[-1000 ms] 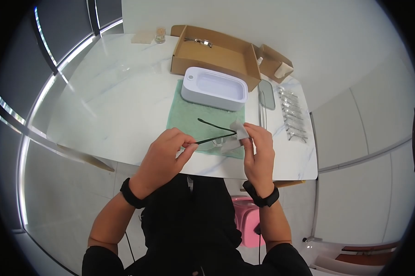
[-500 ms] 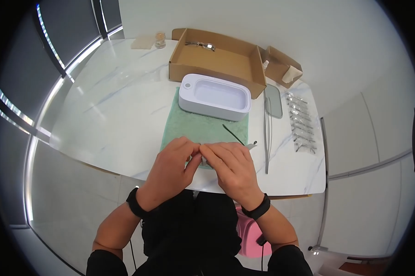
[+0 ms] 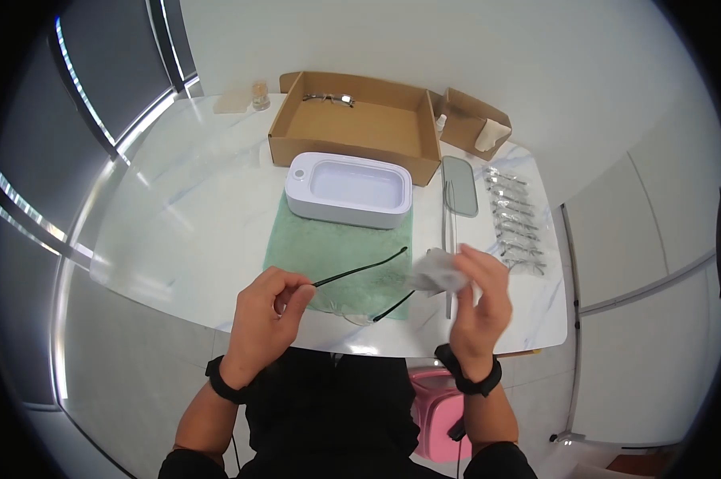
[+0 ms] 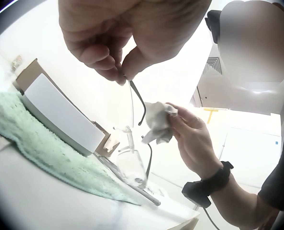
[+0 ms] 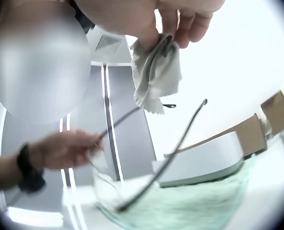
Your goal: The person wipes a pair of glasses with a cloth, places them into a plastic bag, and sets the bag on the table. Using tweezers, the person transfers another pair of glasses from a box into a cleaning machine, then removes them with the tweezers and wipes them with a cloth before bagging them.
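A pair of glasses with clear lenses and thin black temples (image 3: pixel 360 275) hangs over the front of the green towel, temples spread. My left hand (image 3: pixel 266 315) pinches it between thumb and fingertips near one end of the frame. In the left wrist view the lenses (image 4: pixel 132 167) tilt downward below that grip. A crumpled grey wiping cloth (image 3: pixel 439 273) with a zigzag edge dangles from my right hand (image 3: pixel 482 307), pinched by thumb and fingers. In the right wrist view the cloth (image 5: pixel 156 72) overlaps the tip of one temple.
On the green towel (image 3: pixel 328 247) stands a pale lilac tub (image 3: pixel 297 195) with a round button. Behind it, a cardboard box (image 3: pixel 297 152) contains glasses (image 3: pixel 328 100). Rightward lie long metal tweezers (image 3: pixel 448 231), a grey lid (image 3: pixel 460 188), several wrapped glasses (image 3: pixel 514 207) and a smaller box (image 3: pixel 464 120).
Half a second ago both hands met at the frame's middle. They have since parted, the right moving rightward with the cloth, the left keeping the glasses, which have turned.
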Demonstrator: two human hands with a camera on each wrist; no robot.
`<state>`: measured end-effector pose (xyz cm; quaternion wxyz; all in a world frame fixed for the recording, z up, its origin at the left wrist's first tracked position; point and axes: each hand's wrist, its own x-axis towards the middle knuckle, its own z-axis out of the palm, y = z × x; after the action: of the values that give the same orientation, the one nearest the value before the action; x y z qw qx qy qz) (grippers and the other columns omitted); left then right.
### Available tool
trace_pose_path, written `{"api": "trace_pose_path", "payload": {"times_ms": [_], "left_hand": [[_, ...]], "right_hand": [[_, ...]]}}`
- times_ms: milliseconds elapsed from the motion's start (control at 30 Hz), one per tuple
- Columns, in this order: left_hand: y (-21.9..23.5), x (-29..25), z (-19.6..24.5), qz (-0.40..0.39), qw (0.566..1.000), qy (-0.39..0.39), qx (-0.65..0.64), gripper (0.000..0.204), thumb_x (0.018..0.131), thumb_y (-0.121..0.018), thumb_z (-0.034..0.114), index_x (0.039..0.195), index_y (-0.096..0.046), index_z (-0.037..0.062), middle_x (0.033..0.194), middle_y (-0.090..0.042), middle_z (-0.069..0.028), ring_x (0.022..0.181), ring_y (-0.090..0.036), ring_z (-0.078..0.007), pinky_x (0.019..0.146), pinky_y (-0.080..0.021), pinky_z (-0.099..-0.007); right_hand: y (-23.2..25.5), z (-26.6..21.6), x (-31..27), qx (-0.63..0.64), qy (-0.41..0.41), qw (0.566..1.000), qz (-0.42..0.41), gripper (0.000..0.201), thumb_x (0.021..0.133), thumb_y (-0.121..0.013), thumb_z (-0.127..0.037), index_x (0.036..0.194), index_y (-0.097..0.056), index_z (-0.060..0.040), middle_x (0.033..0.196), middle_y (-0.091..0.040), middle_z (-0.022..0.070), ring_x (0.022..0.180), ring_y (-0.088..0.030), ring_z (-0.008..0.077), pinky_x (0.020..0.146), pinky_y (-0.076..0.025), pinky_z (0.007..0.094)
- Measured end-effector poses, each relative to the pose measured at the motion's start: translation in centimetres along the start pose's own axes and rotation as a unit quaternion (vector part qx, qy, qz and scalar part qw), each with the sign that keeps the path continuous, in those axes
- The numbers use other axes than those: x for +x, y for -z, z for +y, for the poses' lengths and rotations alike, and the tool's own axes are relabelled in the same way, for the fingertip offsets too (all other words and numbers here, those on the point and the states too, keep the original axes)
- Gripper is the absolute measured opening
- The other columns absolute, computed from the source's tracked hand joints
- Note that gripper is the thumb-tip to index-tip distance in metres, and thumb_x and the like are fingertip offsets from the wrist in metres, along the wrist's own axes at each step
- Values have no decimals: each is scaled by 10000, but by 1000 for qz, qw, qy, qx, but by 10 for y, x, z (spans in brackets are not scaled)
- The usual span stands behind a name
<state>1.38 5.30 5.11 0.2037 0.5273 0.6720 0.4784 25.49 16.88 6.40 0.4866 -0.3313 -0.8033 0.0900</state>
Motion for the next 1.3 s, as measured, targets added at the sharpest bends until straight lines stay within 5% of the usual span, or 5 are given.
{"api": "trace_pose_path", "payload": {"times_ms": [67, 133, 233, 367, 1300], "left_hand": [[4, -2, -6, 17, 999, 6, -28, 103, 909, -660, 78, 907, -646, -23, 781, -588, -24, 669, -478, -87, 621, -405, -240], [10, -3, -8, 22, 999, 3, -32, 123, 923, -656, 95, 917, -643, -27, 802, -596, -24, 692, -486, -85, 646, -411, -234], [11, -2, -16, 56, 997, -16, -53, 115, 914, -663, 85, 923, -647, -28, 809, -608, -36, 677, -493, -90, 639, -417, -234], [8, -2, -19, 116, 986, -29, -115, 110, 898, -679, 64, 928, -646, -36, 837, -617, -54, 673, -506, -99, 632, -427, -231], [-19, -13, -21, 100, 967, -225, 60, 101, 814, -698, 4, 901, -654, 31, 1055, -682, -107, 987, -614, -302, 854, -491, -375]], "right_hand": [[-7, -5, -17, 259, -177, 944, 106, 315, 916, -573, -32, 1230, -591, -20, 1182, -632, 127, 1104, -595, 232, 968, -464, 361], [-10, -9, -32, 610, -348, 691, 170, 329, 1032, -470, -133, 1342, -482, -24, 1290, -573, 117, 1163, -569, 211, 1022, -467, 339], [-32, -14, -55, 732, -411, 510, 188, 325, 1027, -464, -121, 1336, -485, -19, 1295, -565, 112, 1194, -558, 205, 1054, -460, 346], [-49, -22, -71, 757, -470, 413, 189, 301, 1019, -461, -104, 1301, -491, -2, 1279, -569, 115, 1242, -531, 225, 1066, -467, 361], [-102, -67, -46, 658, -492, 570, 0, 353, 963, -477, 20, 1314, -524, 19, 1203, -616, 98, 1095, -613, 181, 986, -509, 337]]}}
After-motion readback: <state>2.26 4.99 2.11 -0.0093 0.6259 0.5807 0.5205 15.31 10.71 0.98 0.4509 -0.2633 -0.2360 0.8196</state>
